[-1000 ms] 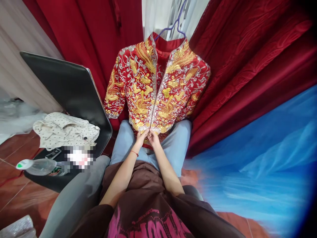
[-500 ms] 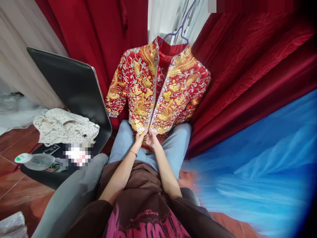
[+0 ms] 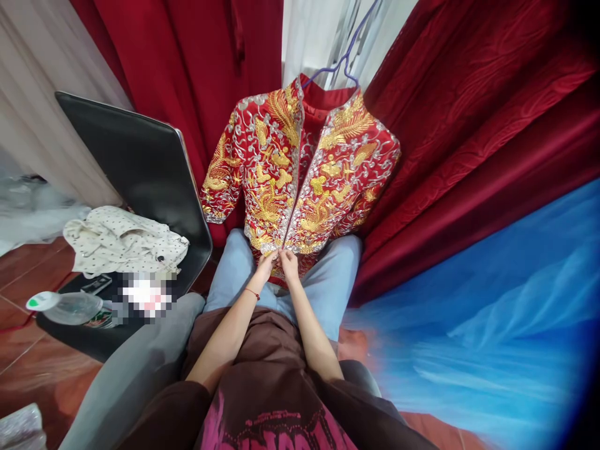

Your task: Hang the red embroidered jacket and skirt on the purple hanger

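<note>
A red jacket (image 3: 269, 169) with dense gold and silver embroidery hangs from a purple hanger (image 3: 344, 59) in front of me, its lower part between my knees. Its front edges part at the collar and meet at the bottom hem. There my left hand (image 3: 266, 265), with a thin red bracelet on the wrist, pinches the hem of one front edge. Right beside it, my right hand (image 3: 289, 265) is closed on the other front edge at the same spot. Whatever small fastening may lie between the fingertips is hidden by them.
On my left a black chair (image 3: 135, 150) bears a white spotted cloth (image 3: 126, 237), a plastic bottle (image 3: 75, 308) and a small dark device (image 3: 97, 284). Red curtains (image 3: 445, 125) hang behind the jacket and to the right. Blue tulle (image 3: 506, 319) spreads over the right side.
My right hand's fingers, curled lower beside the hem before, have straightened and risen to the front edge. The left hand stays at the hem. The view has shifted slightly.
</note>
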`<action>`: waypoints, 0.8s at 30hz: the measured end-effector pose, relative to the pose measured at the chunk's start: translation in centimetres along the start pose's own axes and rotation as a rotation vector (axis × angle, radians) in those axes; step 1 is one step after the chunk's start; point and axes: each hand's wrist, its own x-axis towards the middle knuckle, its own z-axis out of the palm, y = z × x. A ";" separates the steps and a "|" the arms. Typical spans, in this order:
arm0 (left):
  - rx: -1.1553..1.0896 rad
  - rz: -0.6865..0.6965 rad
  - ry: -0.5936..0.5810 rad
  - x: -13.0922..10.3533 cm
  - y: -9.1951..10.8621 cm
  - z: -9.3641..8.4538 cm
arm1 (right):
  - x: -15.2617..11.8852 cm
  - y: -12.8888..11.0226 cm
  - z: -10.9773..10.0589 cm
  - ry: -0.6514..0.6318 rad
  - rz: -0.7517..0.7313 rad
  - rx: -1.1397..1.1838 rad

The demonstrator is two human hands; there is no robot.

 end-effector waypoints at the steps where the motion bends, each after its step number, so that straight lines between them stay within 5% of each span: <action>1: -0.008 0.002 -0.001 0.0 0.0 0.0 | -0.1 0.0 -0.1 0.025 -0.030 -0.034; 11: -0.018 0.023 0.025 0.3 -0.1 0.0 | -0.8 -1.5 -1.1 0.101 -0.124 -0.266; 24: 0.056 0.072 0.103 0.8 -0.9 0.1 | 2.0 -2.6 -0.2 -0.165 0.370 -0.022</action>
